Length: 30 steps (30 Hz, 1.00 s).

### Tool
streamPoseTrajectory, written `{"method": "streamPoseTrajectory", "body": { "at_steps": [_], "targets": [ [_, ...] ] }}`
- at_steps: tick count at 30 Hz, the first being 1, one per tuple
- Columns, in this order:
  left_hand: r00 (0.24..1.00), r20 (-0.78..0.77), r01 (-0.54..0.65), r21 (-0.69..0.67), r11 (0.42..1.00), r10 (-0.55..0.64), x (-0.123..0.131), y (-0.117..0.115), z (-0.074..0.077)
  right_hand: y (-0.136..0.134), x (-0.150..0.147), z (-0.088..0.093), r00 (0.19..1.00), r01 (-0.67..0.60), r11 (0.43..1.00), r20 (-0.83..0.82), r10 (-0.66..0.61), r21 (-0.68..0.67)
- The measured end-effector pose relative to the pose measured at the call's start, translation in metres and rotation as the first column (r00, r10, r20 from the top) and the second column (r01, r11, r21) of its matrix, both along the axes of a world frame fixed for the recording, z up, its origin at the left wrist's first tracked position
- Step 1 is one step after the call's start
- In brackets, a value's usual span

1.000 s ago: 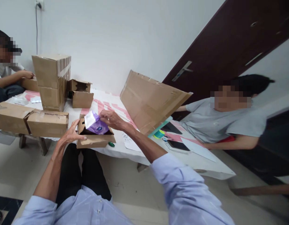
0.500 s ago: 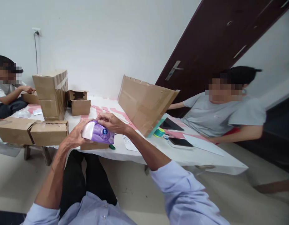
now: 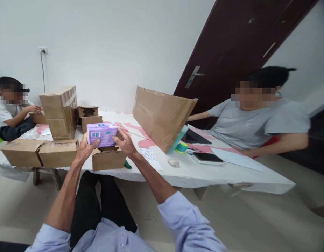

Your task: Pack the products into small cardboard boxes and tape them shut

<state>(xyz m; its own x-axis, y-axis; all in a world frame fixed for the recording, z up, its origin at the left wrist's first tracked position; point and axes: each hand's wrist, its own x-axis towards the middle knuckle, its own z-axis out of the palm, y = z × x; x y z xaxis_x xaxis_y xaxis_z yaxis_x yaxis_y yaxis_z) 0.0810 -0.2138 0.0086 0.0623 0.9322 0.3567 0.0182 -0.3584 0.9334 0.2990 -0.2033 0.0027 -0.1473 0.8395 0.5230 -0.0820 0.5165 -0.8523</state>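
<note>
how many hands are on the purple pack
2. The left hand holds the left end of the purple pack, and the right hand is at its right end. Parts of both hands are hidden by the pack.

I look onto a table (image 3: 230, 178) spread in white and pink. To the left I see low cartons (image 3: 58, 154) and a tall carton stack (image 3: 57, 115); at the near edge, an open box (image 3: 108, 162) beside a green object (image 3: 127, 164). Rightward I find marked paper (image 3: 149, 156), a round teal-and-yellow item (image 3: 181, 147), a dark-screened device (image 3: 208, 157) and a tilted cardboard panel (image 3: 162, 119).
</note>
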Motion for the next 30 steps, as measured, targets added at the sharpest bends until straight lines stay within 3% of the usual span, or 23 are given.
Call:
{"method": "streamPoseTrajectory", "body": {
  "at_steps": [7, 13, 18, 22, 25, 28, 30],
  "targets": [
    [0.980, -0.199, -0.014, -0.071, 0.997, 0.000, -0.003, 0.016, -0.023, 0.031, -0.007, -0.047, 0.998, 0.054, 0.937, -0.003, -0.058, -0.346],
    [0.967, -0.255, -0.017, -0.101, 0.995, -0.009, -0.004, 0.021, -0.026, 0.034, -0.004, -0.052, 0.996, 0.086, 0.922, 0.012, -0.087, -0.379],
    [0.965, -0.264, -0.021, -0.073, 0.997, 0.001, -0.004, 0.025, -0.009, 0.041, -0.002, -0.029, 0.997, 0.071, 0.967, -0.005, -0.075, -0.246],
    [0.973, -0.230, 0.037, 0.024, 0.999, -0.030, -0.005, 0.025, 0.020, 0.034, 0.001, 0.004, 0.989, 0.149, 0.989, 0.007, -0.149, -0.021],
    [0.974, -0.185, 0.155, 0.119, 0.981, -0.131, -0.007, 0.020, 0.043, 0.017, 0.006, 0.026, 0.981, 0.188, 0.972, 0.024, -0.193, 0.144],
    [0.971, -0.155, 0.207, 0.168, 0.964, -0.182, -0.013, 0.017, 0.054, 0.009, 0.016, 0.032, 0.970, 0.182, 0.947, 0.108, -0.217, 0.266],
    [0.986, -0.125, 0.136, 0.201, 0.970, -0.112, -0.020, 0.020, 0.053, 0.015, 0.029, 0.024, 0.938, 0.229, 0.926, 0.185, -0.292, 0.299]
  ]
}}
